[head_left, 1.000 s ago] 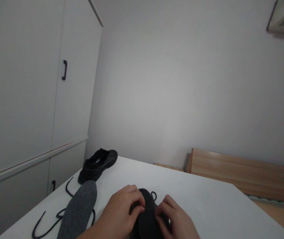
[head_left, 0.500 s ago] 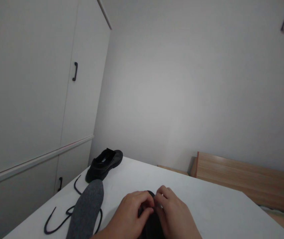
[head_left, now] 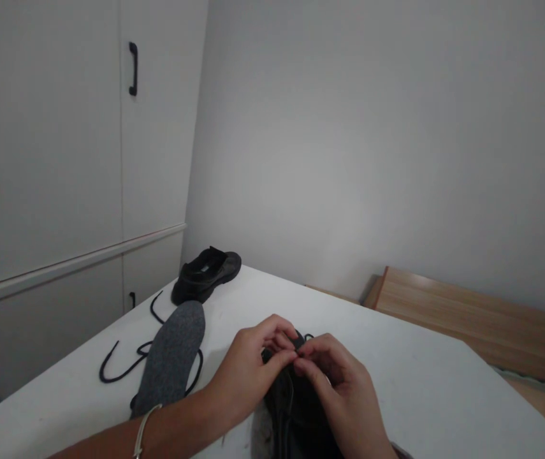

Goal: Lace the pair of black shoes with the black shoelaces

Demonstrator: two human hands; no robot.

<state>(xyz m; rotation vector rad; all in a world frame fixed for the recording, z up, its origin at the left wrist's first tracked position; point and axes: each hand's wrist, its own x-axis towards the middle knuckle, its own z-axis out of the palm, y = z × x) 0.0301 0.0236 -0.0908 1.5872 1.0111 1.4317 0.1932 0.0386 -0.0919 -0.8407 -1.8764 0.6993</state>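
Left hand (head_left: 255, 363) and right hand (head_left: 346, 386) pinched, fingertips meeting over the near shoe (head_left: 301, 414); can't tell what's between them. That shoe's on the desk (head_left: 410, 376), below the hands. Insole (head_left: 169, 357) left of it, over a lace (head_left: 123, 375). Other shoe (head_left: 205, 280) at the far corner.

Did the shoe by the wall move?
No, the far shoe still sits at the back-left corner of the table. Only the camera view shifted.
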